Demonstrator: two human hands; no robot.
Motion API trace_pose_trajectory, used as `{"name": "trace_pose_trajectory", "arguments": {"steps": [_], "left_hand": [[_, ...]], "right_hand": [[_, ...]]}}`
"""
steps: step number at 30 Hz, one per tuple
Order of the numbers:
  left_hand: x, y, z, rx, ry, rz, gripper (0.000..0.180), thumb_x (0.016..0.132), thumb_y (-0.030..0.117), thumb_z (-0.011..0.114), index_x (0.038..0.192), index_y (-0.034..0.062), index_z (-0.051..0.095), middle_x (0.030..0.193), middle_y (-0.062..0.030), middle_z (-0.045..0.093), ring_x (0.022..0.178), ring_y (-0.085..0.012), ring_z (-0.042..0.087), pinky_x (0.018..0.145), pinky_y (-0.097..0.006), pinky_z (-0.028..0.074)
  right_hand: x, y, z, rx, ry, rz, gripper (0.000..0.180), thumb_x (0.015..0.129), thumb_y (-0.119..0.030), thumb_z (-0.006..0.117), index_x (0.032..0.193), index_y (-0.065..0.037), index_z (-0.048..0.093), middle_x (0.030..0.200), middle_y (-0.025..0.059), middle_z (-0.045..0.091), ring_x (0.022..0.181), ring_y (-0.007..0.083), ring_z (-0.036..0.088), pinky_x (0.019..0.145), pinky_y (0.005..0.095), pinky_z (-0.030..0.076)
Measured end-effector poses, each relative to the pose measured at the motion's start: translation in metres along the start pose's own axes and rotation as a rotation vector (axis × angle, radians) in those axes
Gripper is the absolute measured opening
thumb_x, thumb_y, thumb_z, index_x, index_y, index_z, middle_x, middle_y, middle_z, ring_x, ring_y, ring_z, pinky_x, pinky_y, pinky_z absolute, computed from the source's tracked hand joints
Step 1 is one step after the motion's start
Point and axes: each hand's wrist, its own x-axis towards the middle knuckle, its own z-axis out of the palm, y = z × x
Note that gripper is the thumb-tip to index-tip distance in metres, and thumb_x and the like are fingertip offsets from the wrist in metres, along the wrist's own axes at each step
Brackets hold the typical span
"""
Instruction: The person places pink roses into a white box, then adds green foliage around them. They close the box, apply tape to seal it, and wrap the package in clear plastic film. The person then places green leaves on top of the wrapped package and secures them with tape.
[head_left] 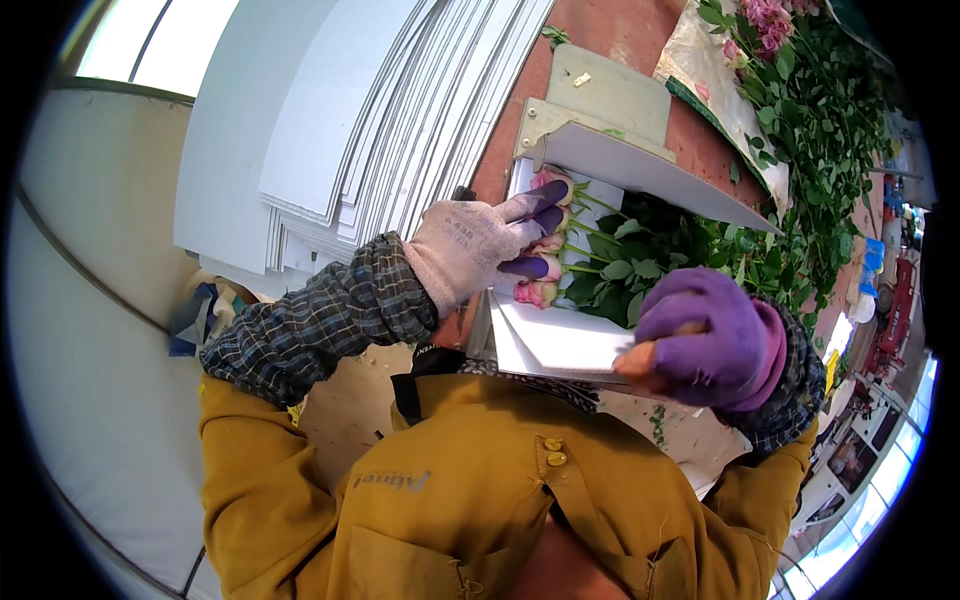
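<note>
Roses (536, 292) lay in a short row on a white sheet (598, 193), with pink heads toward the person's left and stems and leaves (625, 270) toward the right. Left hand (473, 243), in a pale glove with purple fingertips, was spread over the heads and touched them; it was not closed around them. Right hand (705, 335), in a purple glove, was well apart from the left one. Its fingers were bent, and its thumb side was at the edge of a white card (570, 336) on the near side of the roses. Whether it pinched this card, one cannot tell, because the hand hid the corner and also some leaves.

On the far side, a white panel (650, 172) stood up like a low wall, close to the flowers, fixed to a grey-green bracket (607, 95). It blocked the view of a part of the red table (612, 30) behind it. At the left, a big stack (400, 110) of white boards took much of the space, near the left forearm in its checked sleeve (322, 312). Beyond the panel, at the right, a large heap of greenery (835, 125) covered the table, with pink blooms (768, 22) at its top and a pale wrap (715, 85) beside it. Farther right was a blue object (873, 255), too small to name.
</note>
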Motion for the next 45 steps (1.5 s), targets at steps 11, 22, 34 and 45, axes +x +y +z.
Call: {"name": "trace_pose_trajectory", "arguments": {"steps": [11, 22, 34, 45], "left_hand": [[-0.010, -0.013, 0.004, -0.039, -0.146, -0.013, 0.054, 0.070, 0.037, 0.072, 0.119, 0.0177, 0.059, 0.135, -0.0021, 0.048, 0.081, -0.0188, 0.066, 0.062, -0.032, 0.057], [-0.060, -0.008, 0.037, -0.346, 0.363, -0.102, 0.033, 0.079, 0.022, 0.065, 0.108, 0.0069, 0.063, 0.123, -0.0047, 0.060, 0.057, -0.0107, 0.057, 0.051, -0.025, 0.050], [-0.161, 0.013, 0.074, -0.776, 0.695, -0.419, 0.032, 0.068, 0.010, 0.072, 0.099, 0.0074, 0.068, 0.110, -0.0092, 0.065, 0.083, -0.0205, 0.068, 0.061, -0.028, 0.053], [-0.146, 0.009, 0.063, -0.769, 0.670, -0.424, 0.030, 0.067, 0.007, 0.072, 0.097, 0.0039, 0.067, 0.106, -0.0126, 0.065, 0.084, -0.0242, 0.067, 0.065, -0.029, 0.055]], "right_hand": [[-0.003, 0.072, 0.057, -0.944, 0.052, 0.291, 0.034, 0.072, -0.010, 0.064, 0.106, -0.008, 0.062, 0.104, 0.0057, 0.056, 0.090, 0.0257, 0.058, 0.070, 0.0375, 0.051], [0.013, 0.056, 0.056, -0.629, -0.160, 0.418, 0.082, 0.062, -0.033, 0.079, 0.126, 0.005, 0.046, 0.130, 0.0254, 0.044, 0.114, 0.0428, 0.048, 0.095, 0.0496, 0.043], [0.030, 0.055, 0.054, -0.689, -0.351, 0.472, 0.084, 0.074, -0.058, 0.068, 0.127, 0.001, 0.041, 0.122, 0.0333, 0.046, 0.106, 0.0478, 0.050, 0.089, 0.0513, 0.045], [0.035, 0.051, 0.059, -0.723, -0.351, 0.425, 0.073, 0.085, -0.057, 0.057, 0.127, 0.002, 0.045, 0.123, 0.0306, 0.048, 0.098, 0.0469, 0.056, 0.083, 0.0500, 0.048]]}}
